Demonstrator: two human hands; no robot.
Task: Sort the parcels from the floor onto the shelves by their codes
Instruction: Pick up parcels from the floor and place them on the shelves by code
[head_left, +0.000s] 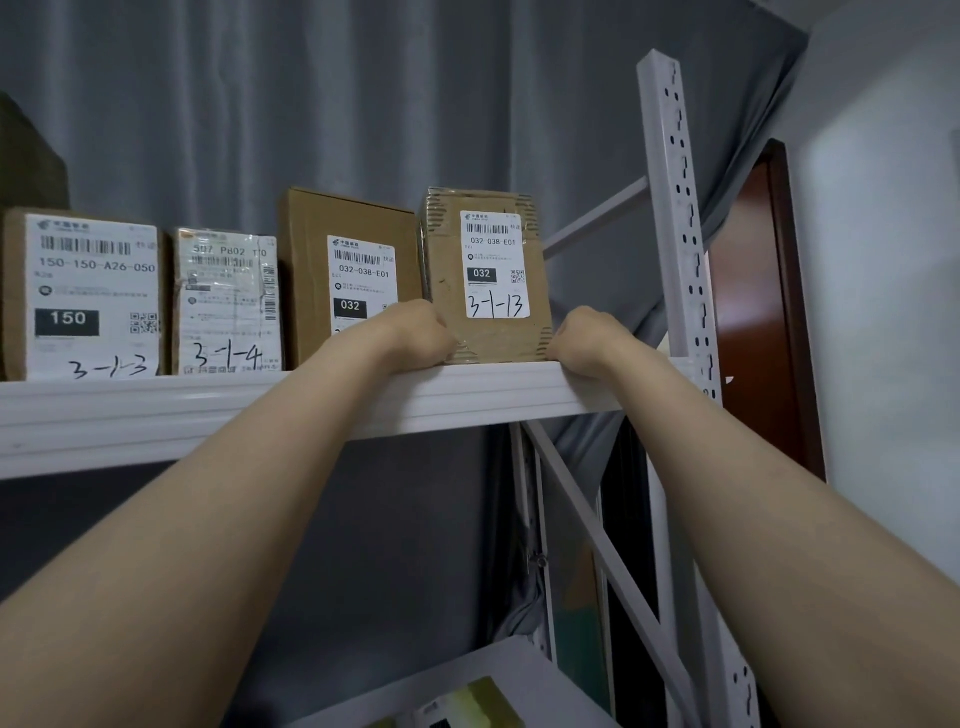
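A brown cardboard parcel with a white label handwritten 3-1-13 (488, 275) stands upright at the right end of the white metal shelf (208, 410), just beside a taller brown box with a 032 label (348, 270). The left hand (410, 332) and right hand (587, 340) press against its lower left and right corners, fingers curled together on the cardboard. Further left stand a taped parcel marked 3-1-4 (228, 301) and a box marked 3-1-3 (88, 296)
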